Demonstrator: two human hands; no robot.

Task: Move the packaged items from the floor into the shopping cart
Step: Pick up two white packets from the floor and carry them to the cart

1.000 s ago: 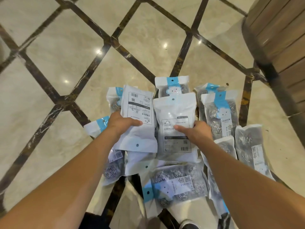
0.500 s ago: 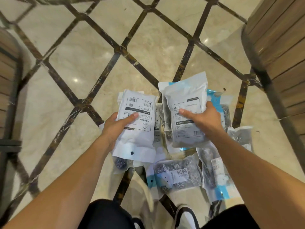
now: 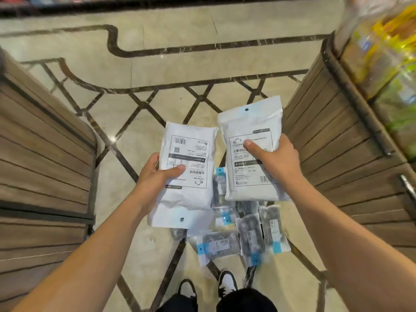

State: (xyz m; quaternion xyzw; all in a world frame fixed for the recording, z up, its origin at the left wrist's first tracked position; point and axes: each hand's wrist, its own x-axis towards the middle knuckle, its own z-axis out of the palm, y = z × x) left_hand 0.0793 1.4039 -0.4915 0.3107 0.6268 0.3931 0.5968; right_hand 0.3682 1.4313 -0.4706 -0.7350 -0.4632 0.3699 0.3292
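Gripping firmly, the left hand [image 3: 155, 176] has its thumb laid across the printed face of a flat white pouch [image 3: 186, 176] and its fingers curled behind the edge, so that packet sits up in the air, label upside down, a small punched hole showing near its lower end. Over on the other side, the right hand [image 3: 276, 161] clamps a second white pouch [image 3: 249, 154] the same way, thumb pressed on the black-bordered label, this one upright with the hang hole at the top and a barcode low on the right. Both packets look smooth, slightly crinkled and matte, rectangular with soft corners, held side by side and just apart. Below them, more packaged items [image 3: 243, 235] lie scattered on the floor [image 3: 139, 122]: clear-fronted bags with blue tabs, grey wiry scourer balls showing through the plastic. That floor is glossy beige marble crossed by dark brown inlaid strips in a diamond lattice. Two black-and-white shoes [image 3: 225, 282] stand at the near edge of the pile. Slatted brown wood-look panels rise on either side, left fixture [image 3: 42, 176] and right fixture [image 3: 342, 154], and blurred yellow-green packaged goods [image 3: 382, 46] sit on top at the upper right.
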